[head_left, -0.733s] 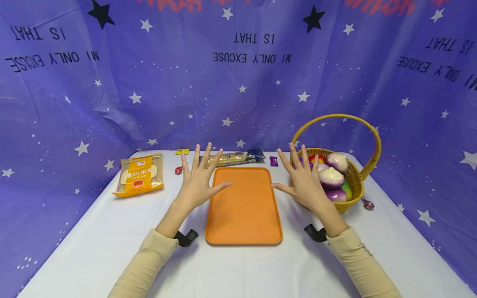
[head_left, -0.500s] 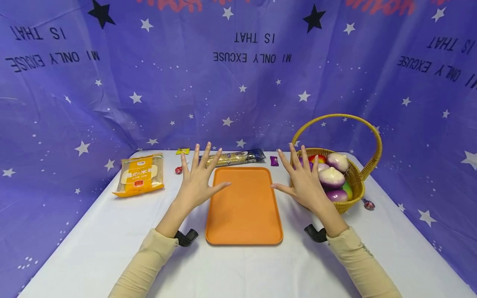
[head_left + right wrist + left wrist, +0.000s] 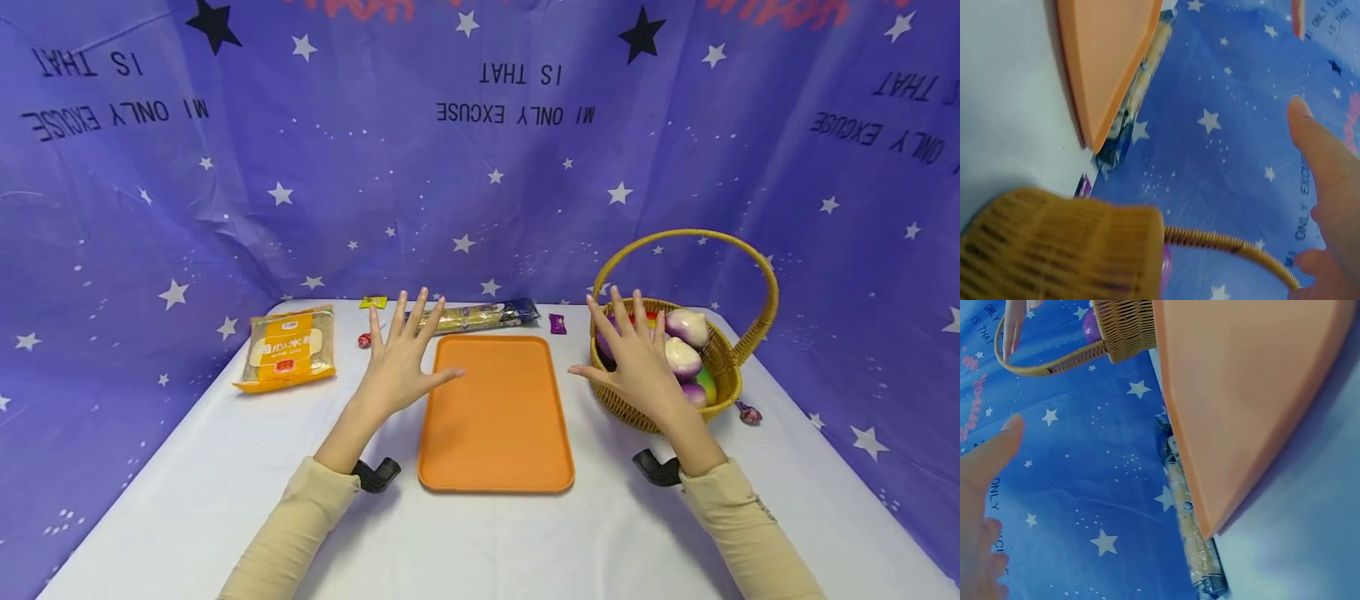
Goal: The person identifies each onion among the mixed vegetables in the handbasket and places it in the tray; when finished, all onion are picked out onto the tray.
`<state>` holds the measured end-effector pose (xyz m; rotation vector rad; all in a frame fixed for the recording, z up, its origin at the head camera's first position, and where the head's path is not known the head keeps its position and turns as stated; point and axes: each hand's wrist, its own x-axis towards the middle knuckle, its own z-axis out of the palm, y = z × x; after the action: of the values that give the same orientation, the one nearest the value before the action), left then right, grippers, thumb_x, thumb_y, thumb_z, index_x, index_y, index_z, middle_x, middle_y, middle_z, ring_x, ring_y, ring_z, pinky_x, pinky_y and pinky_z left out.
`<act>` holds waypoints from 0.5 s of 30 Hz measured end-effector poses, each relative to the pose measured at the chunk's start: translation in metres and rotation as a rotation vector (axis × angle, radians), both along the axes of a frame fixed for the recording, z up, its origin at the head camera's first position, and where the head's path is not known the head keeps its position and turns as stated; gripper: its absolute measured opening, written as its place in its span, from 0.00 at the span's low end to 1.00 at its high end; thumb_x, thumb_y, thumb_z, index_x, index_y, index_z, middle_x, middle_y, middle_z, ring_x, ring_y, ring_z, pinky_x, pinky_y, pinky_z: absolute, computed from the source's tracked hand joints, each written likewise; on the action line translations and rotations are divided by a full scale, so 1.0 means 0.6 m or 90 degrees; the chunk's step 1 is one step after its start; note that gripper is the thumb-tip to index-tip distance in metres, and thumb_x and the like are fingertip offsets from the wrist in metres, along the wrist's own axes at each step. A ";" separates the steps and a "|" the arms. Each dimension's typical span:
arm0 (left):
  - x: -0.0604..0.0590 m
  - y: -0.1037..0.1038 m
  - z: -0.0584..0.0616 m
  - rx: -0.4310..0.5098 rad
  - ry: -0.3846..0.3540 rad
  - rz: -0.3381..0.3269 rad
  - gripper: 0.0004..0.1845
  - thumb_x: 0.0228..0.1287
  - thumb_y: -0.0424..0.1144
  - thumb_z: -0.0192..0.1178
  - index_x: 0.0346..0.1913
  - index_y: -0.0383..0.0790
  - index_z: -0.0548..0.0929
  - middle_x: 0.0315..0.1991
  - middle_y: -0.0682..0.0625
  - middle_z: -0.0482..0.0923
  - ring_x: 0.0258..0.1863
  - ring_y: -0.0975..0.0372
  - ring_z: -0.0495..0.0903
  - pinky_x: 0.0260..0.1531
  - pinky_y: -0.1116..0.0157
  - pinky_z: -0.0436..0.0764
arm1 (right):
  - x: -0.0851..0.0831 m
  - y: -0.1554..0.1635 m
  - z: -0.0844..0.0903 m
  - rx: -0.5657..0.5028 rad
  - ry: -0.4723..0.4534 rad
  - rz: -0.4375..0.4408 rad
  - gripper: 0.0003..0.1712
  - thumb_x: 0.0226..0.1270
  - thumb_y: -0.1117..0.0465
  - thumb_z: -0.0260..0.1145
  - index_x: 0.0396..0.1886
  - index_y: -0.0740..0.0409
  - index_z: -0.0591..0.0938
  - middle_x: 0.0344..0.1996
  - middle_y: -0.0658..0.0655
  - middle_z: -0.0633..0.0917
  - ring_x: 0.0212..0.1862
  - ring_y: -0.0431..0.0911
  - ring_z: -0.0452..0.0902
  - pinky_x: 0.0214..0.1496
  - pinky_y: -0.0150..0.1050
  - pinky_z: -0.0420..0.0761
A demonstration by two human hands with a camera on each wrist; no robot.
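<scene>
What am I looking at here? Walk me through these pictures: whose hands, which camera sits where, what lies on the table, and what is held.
No machine here: a person works with two bare hands, and three cameras are worn. The head view looks forward and down at a white table. Each wrist view looks out past that hand's fingers, so things appear tilted and very close.

In the head view the left hand hovers spread beside an orange tray, its thumb over the tray's left edge. The right hand is spread in front of a wicker basket that holds toy vegetables. Neither hand holds anything.

Also on the table: a yellow food packet at the left, a long noodle packet behind the tray, and small wrapped sweets, one of them purple.
</scene>
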<state>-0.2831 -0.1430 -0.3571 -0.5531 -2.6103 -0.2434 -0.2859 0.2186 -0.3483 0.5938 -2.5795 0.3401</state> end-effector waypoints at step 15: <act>-0.013 -0.024 -0.036 0.094 -0.207 -0.073 0.65 0.44 0.58 0.75 0.78 0.46 0.43 0.77 0.43 0.38 0.74 0.46 0.36 0.66 0.41 0.26 | -0.006 0.144 0.018 -0.105 -0.101 -0.014 0.60 0.52 0.45 0.76 0.78 0.52 0.52 0.75 0.68 0.41 0.74 0.66 0.30 0.66 0.72 0.39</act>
<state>-0.2908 -0.1571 -0.3786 -0.6577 -2.8407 -0.6037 -0.2896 0.3048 -0.3373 0.4969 -2.6715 0.6079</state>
